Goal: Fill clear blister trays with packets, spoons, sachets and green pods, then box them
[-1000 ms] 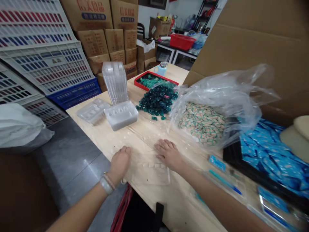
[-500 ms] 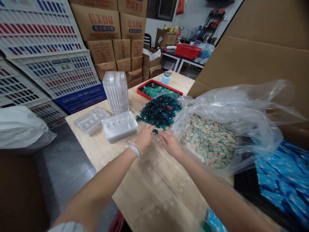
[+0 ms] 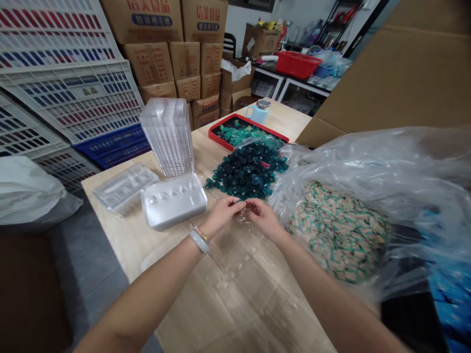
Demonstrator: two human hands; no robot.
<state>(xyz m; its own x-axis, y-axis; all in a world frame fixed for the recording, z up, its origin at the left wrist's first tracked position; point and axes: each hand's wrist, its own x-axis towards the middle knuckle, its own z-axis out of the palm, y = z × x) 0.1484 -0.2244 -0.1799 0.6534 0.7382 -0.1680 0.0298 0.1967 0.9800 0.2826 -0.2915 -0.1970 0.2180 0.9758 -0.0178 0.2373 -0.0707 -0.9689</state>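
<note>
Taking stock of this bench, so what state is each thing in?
left hand: raised, fingers curled inward
right hand: raised, fingertips close to the left hand's
teal pieces: loose, heaped on the bench
red tray: holding more teal pieces
clear plastic bag: open, full of wrapped packets
stack of clear trays: upright

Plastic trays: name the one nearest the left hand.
The frosted white tray, lying flat beside the left hand; the clear tray lies beyond it, and the tall stack stands behind.
</note>
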